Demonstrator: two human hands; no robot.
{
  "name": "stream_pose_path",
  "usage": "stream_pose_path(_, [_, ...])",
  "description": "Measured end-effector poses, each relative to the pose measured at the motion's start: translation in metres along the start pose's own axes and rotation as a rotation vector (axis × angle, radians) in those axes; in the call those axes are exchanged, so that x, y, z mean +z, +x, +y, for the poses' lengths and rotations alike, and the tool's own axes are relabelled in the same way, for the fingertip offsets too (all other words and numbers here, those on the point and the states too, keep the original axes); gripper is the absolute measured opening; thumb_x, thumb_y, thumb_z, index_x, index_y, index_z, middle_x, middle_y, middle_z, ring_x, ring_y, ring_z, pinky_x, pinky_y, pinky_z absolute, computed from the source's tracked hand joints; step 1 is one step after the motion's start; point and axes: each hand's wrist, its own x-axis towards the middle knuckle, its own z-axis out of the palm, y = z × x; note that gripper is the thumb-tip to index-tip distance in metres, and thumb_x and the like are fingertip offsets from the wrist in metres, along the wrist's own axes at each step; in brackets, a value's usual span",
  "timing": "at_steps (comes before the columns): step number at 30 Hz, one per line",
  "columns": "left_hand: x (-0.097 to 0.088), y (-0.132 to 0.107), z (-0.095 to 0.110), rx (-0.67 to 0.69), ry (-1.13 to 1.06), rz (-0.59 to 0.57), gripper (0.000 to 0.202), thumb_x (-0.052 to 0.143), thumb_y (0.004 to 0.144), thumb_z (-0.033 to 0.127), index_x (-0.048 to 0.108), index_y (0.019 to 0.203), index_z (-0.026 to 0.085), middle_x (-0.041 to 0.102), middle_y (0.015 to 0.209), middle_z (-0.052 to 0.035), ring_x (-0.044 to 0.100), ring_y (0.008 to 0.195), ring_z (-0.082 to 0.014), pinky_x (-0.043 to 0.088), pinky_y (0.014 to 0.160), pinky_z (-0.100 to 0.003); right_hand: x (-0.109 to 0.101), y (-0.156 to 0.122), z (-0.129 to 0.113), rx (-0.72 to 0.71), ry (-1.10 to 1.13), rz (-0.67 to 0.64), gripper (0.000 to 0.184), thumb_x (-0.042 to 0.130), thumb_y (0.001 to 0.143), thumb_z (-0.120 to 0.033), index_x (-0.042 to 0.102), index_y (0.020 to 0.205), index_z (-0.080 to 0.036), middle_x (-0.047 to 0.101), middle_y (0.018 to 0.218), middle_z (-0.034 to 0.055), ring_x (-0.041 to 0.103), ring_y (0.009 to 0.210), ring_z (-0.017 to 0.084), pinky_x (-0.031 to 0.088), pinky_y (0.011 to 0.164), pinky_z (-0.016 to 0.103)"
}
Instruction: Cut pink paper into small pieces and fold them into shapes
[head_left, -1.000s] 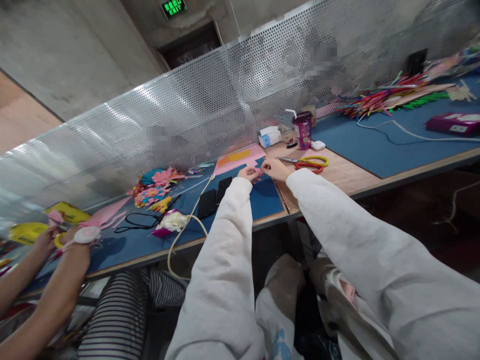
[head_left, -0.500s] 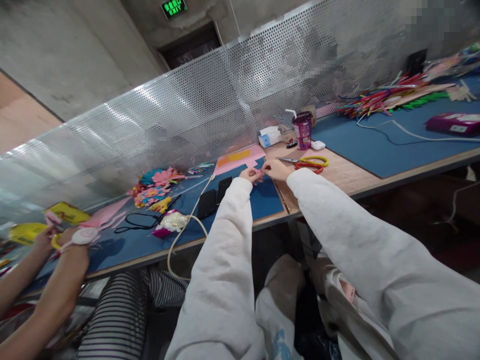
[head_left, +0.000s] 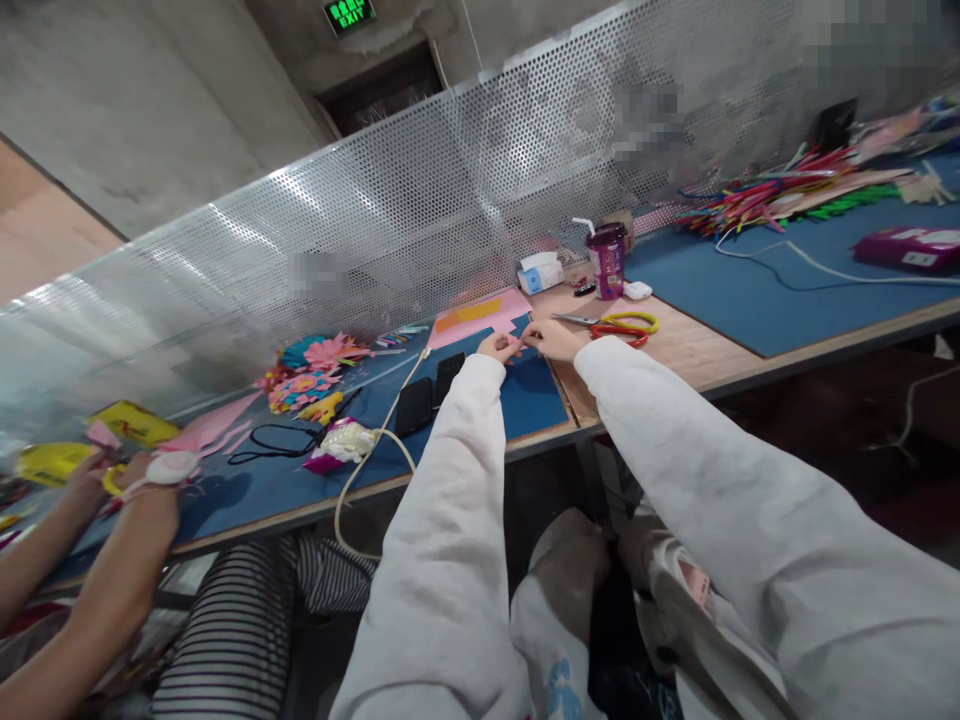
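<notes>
Over the blue mat [head_left: 536, 400], my left hand [head_left: 498, 347] pinches a small piece of pink paper [head_left: 514, 341]. My right hand [head_left: 551, 339] meets it from the other side, its fingertips closed on the same small piece. Just behind my hands lie more cut pink paper and a pink sheet [head_left: 442, 336] with an orange strip [head_left: 469, 315] on it. Scissors [head_left: 626, 325] with yellow and red handles rest on the wood to the right of my right hand. The exact shape of the held piece is too small to tell.
Two black phones [head_left: 414, 408] and a cable [head_left: 390, 410] lie left of my hands. Paper flowers [head_left: 307, 380] are further left, beside a co-worker's hands [head_left: 139, 470] with scissors. A purple cup [head_left: 607, 262] and tissue pack [head_left: 540, 273] stand behind; a perforated metal screen [head_left: 375, 210] borders the table.
My fingers have shifted very slightly around the small pink piece. Both hands stay in the same place, and the things on the table have not moved.
</notes>
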Motion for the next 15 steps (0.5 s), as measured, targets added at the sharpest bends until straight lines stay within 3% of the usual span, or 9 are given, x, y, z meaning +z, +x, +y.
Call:
stream_pose_path(7, [0.002,-0.004,0.006,-0.007,0.06,0.006,0.016,0.064,0.067,0.026,0.051,0.068,0.017,0.065,0.067,-0.0034,0.063,0.065,-0.0143,0.051,0.065,-0.029,0.002,-0.002,-0.002,-0.069,-0.133,0.175,0.008,0.053,0.078,-0.012,0.061,0.081,-0.013,0.064,0.08,0.0074,0.055,0.07,0.015,0.04,0.068,0.026])
stream_pose_path(15, [0.005,-0.008,0.016,0.037,0.191,0.01,0.01,0.062,0.067,0.011,0.053,0.066,0.016,0.062,0.055,0.001,0.06,0.065,-0.0117,0.049,0.074,-0.028,-0.001,-0.007,-0.017,-0.067,-0.172,0.07,0.01,0.059,0.079,-0.023,0.06,0.077,-0.014,0.064,0.078,0.0073,0.055,0.072,0.015,0.039,0.066,0.024])
